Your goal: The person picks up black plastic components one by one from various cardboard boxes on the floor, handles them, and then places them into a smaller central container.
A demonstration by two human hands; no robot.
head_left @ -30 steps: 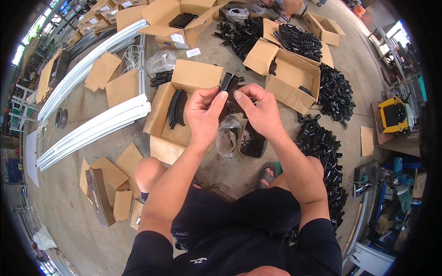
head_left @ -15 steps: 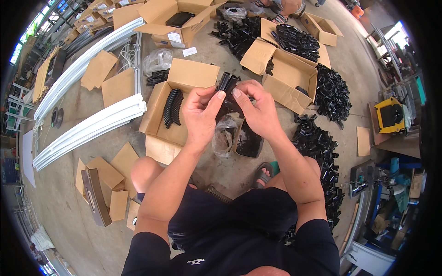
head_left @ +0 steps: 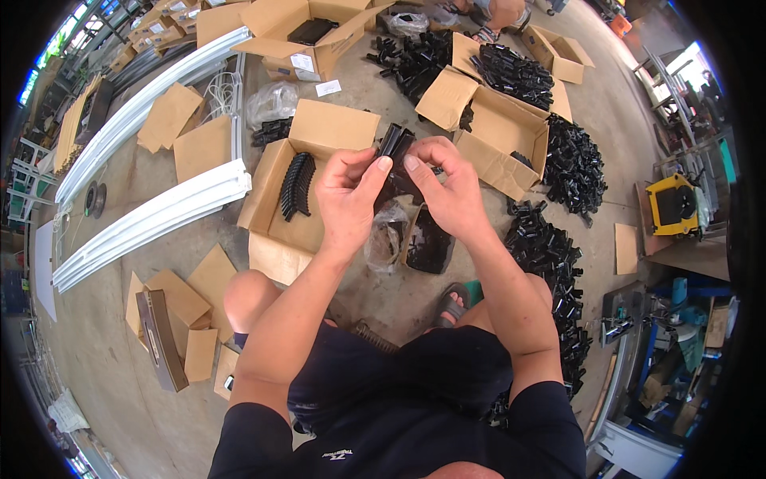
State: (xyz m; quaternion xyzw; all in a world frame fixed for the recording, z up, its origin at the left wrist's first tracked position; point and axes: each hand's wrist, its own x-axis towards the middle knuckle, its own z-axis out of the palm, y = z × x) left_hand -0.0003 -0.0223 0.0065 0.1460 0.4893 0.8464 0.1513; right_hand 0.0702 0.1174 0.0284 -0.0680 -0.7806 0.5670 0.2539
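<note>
Thumb and fingers of my left hand pinch a short black channel-shaped piece, held up in front of me. My right hand closes on the right side of the same piece, thumb facing my left thumb; its fingertips are partly hidden. Left of my hands, an open cardboard box holds a curved row of stacked black pieces. Below the hands stand a clear plastic bag and a small container of dark pieces.
Heaps of loose black pieces lie along the right. Another open box stands ahead on the right. White profiles and flattened cardboard lie to the left. At the far edge a person's bare leg shows.
The view has shifted very slightly. Both hands keep their hold on the black piece in nearly the same place.
</note>
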